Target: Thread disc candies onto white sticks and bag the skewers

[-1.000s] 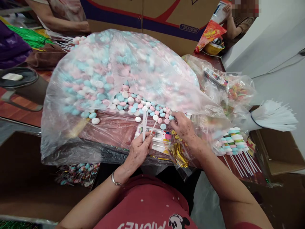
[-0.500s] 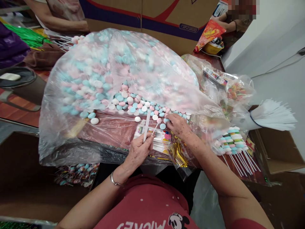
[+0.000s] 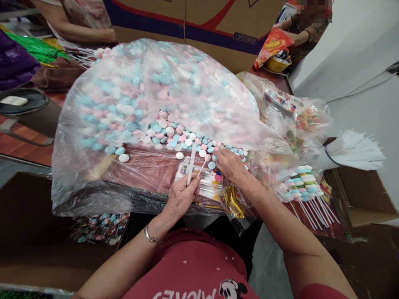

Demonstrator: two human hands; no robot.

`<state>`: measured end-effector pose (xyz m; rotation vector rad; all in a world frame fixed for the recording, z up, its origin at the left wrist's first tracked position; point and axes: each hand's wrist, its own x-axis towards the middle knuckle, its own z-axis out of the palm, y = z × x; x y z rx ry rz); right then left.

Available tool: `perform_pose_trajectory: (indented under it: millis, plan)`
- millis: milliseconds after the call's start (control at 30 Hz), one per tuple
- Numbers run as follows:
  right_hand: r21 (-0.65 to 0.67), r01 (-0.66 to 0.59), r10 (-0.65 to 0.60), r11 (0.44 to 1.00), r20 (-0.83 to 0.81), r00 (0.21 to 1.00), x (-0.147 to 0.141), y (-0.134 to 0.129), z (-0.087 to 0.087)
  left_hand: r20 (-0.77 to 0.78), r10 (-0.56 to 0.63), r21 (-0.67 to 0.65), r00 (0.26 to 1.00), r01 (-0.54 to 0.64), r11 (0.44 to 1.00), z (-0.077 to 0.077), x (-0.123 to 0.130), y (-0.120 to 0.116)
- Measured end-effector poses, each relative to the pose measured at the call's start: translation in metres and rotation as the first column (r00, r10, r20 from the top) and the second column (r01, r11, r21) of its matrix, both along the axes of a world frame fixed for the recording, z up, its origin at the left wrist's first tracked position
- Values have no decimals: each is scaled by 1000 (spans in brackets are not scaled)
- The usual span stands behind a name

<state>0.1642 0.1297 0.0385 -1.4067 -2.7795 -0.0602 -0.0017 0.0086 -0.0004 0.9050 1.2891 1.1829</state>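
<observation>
Inspecting from my remote station, I find the left hand (image 3: 183, 189) with thumb and fingers pinched around the lower end of a white stick (image 3: 192, 160); whether it is one or several laid together, I cannot tell. A thinner stick (image 3: 202, 167) slants from the same grip, its tip at a pink sweet (image 3: 207, 158); I cannot confirm that the sweet is pierced. Gripping low appears intended to leave the upper lengths free.

The right hand (image 3: 230, 165) reaches palm down, fingers curled at a blue sweet (image 3: 214, 158). I cannot tell whether they have hold of it. The loose sweets (image 3: 188, 142) spread from the mouth of a large clear bag (image 3: 77, 189), presumably laid on its side so that they lie within reach of both hands.

Printed packets (image 3: 210, 178) and gold ties (image 3: 232, 201) lie by the near table edge, probably for easy access. At the right, I note threaded sweets (image 3: 304, 182) grouped with their sticks toward the wearer, an arrangement that likely keeps the sticks easy to grasp.
</observation>
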Motion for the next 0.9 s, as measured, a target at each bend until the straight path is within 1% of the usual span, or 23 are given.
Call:
perform_pose_trajectory:
  millis: [67, 100, 133, 167, 200, 233, 267, 300, 333, 367, 433, 533, 600, 700, 800, 867, 900]
  plan:
    - [-58, 60, -68, 997, -145, 987, 2, 2, -1, 8, 10, -14, 1000, -10, 1000, 0, 1, 0]
    - [-121, 101, -130, 988, -262, 956, 4, 4, -2, 10, 19, -20, 1000, -19, 1000, 0, 1, 0]
    - [-215, 131, -209, 968, -397, 894, 6, 5, -1, 8, 27, -22, 1000, -26, 999, 0, 1, 1]
    - [-335, 135, -304, 932, -524, 796, 8, 7, -1, 6, 26, -19, 1000, -26, 999, 0, 2, 1]
    - [-462, 107, -406, 880, -617, 674, 10, 8, 1, 4, 16, -13, 1000, -16, 1000, -1, 2, 1]
    - [-575, 52, -502, 817, -664, 554, 11, 9, 3, 4, -3, -4, 1000, 3, 1000, -1, 2, 1]
    - [-657, -8, -582, 754, -674, 454, 12, 9, 6, 6, -26, 6, 1000, 26, 1000, -2, 2, 1]
    - [-709, -56, -641, 703, -665, 384, 13, 9, 9, 7, -45, 14, 999, 45, 999, -3, 2, 2]
    - [-739, -87, -678, 668, -652, 340, 13, 8, 12, 5, -59, 21, 998, 59, 998, -4, 2, 2]
    - [-755, -110, -697, 646, -643, 318, 12, 7, 15, 1, -65, 25, 998, 65, 998, -4, 2, 2]
    - [-768, -139, -712, 625, -634, 302, 10, 5, 20, -9, -67, 28, 998, 67, 997, -6, 2, 2]
    - [-778, -169, -716, 606, -625, 309, 5, 2, 27, -14, -73, 21, 997, 73, 997, -6, 3, 2]
    - [-776, -183, -709, 603, -627, 324, 3, 0, 30, -13, -74, 16, 997, 74, 997, -6, 3, 2]
    - [-754, -217, -673, 620, -653, 347, 1, -1, 32, -17, -69, 13, 997, 70, 997, -4, 4, 3]
    - [-725, -243, -635, 645, -685, 358, 1, -2, 29, -33, -65, 15, 997, 65, 998, -2, 4, 3]
    - [-695, -254, -604, 673, -714, 353, 1, -4, 26, -50, -58, 14, 997, 59, 998, 0, 4, 3]
    - [-670, -255, -577, 698, -736, 355, 1, -6, 24, -54, -55, 10, 997, 55, 998, 0, 4, 3]
